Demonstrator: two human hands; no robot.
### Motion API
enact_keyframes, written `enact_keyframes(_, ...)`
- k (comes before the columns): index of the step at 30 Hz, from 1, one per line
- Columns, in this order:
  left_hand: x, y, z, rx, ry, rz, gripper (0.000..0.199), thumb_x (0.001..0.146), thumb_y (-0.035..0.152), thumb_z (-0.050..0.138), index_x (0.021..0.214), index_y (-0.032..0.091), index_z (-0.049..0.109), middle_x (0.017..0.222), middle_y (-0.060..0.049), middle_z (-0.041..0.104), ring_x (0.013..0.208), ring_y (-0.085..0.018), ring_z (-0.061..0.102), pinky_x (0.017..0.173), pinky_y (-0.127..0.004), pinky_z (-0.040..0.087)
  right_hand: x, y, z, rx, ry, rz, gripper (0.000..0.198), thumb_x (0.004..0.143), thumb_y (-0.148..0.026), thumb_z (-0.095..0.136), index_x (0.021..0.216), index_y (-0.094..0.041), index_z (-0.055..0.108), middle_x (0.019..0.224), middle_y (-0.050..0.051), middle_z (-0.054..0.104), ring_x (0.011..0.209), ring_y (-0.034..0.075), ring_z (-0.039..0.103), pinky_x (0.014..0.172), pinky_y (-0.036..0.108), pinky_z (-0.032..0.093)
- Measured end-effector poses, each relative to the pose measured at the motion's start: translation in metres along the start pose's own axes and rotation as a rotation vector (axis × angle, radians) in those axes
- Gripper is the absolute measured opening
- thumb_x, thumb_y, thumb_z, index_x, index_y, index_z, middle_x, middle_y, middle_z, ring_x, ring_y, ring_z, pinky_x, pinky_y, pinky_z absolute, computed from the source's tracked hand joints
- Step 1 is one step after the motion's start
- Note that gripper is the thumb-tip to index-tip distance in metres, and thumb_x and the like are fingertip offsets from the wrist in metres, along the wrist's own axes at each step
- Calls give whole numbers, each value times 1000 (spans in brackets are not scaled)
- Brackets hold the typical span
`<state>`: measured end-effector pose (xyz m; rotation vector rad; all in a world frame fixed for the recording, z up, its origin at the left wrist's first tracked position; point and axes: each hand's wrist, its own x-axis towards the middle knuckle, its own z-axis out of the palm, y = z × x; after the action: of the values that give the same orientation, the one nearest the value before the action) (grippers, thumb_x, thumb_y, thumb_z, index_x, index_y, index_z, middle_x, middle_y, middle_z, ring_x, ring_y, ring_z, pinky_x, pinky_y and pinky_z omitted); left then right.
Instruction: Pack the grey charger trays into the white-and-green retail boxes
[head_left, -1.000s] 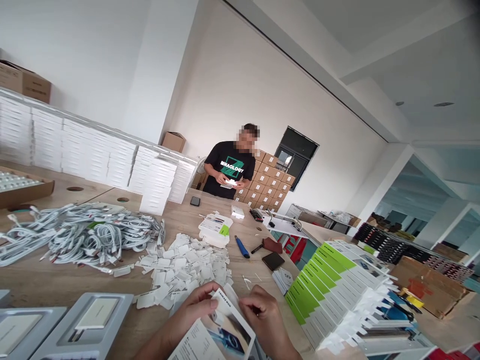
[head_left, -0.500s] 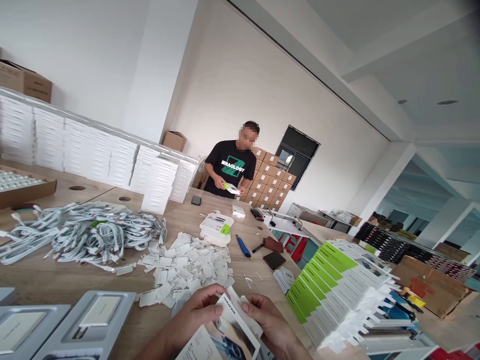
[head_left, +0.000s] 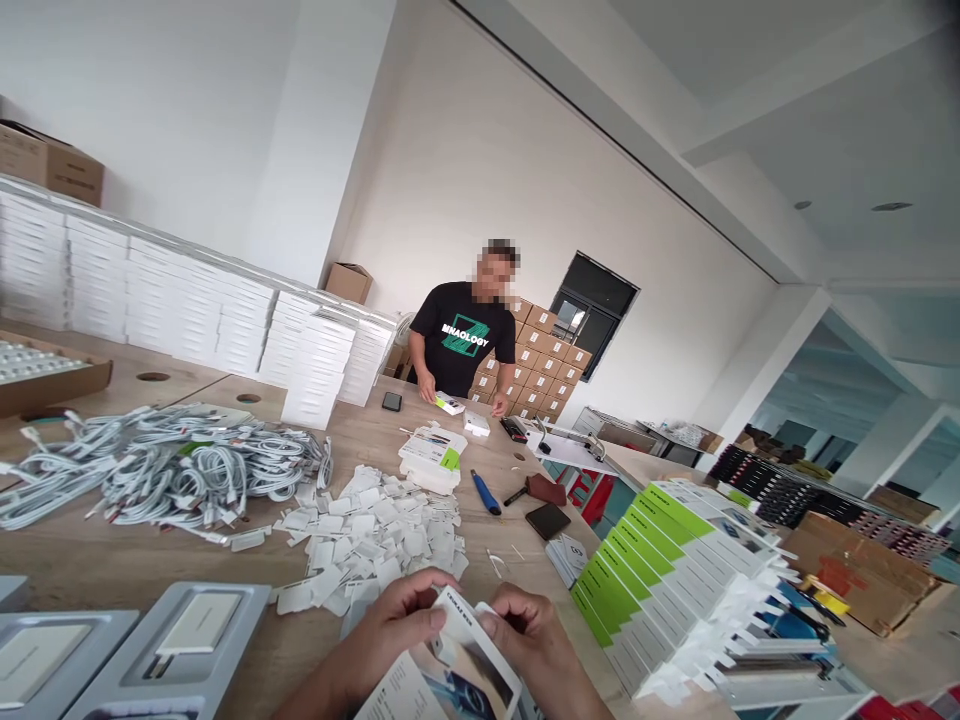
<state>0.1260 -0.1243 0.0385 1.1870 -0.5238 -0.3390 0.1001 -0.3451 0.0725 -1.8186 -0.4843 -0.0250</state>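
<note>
At the bottom edge, my left hand (head_left: pixel 390 630) and my right hand (head_left: pixel 529 640) both grip a white printed package box (head_left: pixel 457 670) by its upper end, thumbs on the front face. The box is tilted toward me above the wooden table (head_left: pixel 97 560). Just beyond my hands lies a heap of small white plastic inserts (head_left: pixel 375 535). A fanned row of flat green-and-white box sleeves (head_left: pixel 675 570) lies to the right of my right hand.
A tangle of white cables (head_left: pixel 165 470) lies at left, grey trays (head_left: pixel 172 640) at near left. Stacked white boxes (head_left: pixel 195 315) line the far edge. A co-worker (head_left: pixel 465 335) stands at the table's far end, hands on a small box. A blue tool (head_left: pixel 485 493) and a dark wallet (head_left: pixel 546 521) lie mid-table.
My right hand has closed in on the box's top edge beside my left. The co-worker has lowered a small box from chest height to the table.
</note>
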Motion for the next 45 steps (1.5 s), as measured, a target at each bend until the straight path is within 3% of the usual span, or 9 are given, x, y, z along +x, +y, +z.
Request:
enact_keyframes(6,4,-2,-3,-78,74,102,34,83,39,62,108,17,55,86,-3,59,70,-10,53,60,-22,35,-10,20,8,201,64,186,51,83,-60,57,114,-21,69,101,10,64,90,24,59,78,35,49)
enact_keyframes(10,3,-1,-4,-41,42,95,32,83,38,61,105,17,55,84,-3,58,70,-10,53,61,-21,35,-19,20,21,-46,166,-61,48,87,-56,52,120,-24,67,109,10,65,92,25,59,88,36,46)
enact_keyframes(13,1,4,-1,11,4,60,33,83,40,62,105,17,54,83,-2,57,70,-10,52,61,-21,36,-19,10,17,-96,87,-61,49,88,-53,53,125,-23,64,106,10,66,92,25,59,82,34,46)
enact_keyframes(20,-7,12,9,241,-92,33,39,82,45,61,108,17,55,85,-2,55,74,-9,48,66,-21,38,-10,7,6,160,82,269,44,82,-56,62,81,-12,69,72,4,62,64,13,51,60,24,36)
enact_keyframes(26,-5,7,6,251,-93,28,42,81,46,62,110,17,56,88,-4,59,77,-12,51,68,-23,41,-7,27,7,522,60,386,42,72,-45,78,89,-11,61,73,2,61,65,10,53,62,22,36)
enact_keyframes(36,-5,6,9,139,-90,-6,36,80,40,66,105,16,57,83,-2,58,73,-10,51,64,-20,40,-6,24,4,450,12,397,47,68,-49,79,85,-10,59,68,0,56,58,7,47,54,19,31)
enact_keyframes(40,4,10,4,-22,116,-24,37,78,39,67,107,20,54,88,-3,64,74,-15,62,64,-24,47,6,37,-36,220,110,252,52,84,-61,55,96,-12,63,84,7,64,72,16,59,66,28,45)
enact_keyframes(42,11,12,-5,-166,359,-18,42,76,39,70,111,24,52,91,-3,67,73,-18,65,61,-26,50,7,60,-66,-132,350,143,52,85,-63,50,94,-14,64,86,8,65,78,19,60,72,30,47)
enact_keyframes(45,22,11,-22,-425,665,65,42,70,26,75,107,26,55,96,1,69,76,-15,68,64,-23,54,-5,109,-104,-293,585,160,50,80,-64,50,82,-15,63,83,9,64,81,23,58,79,35,45)
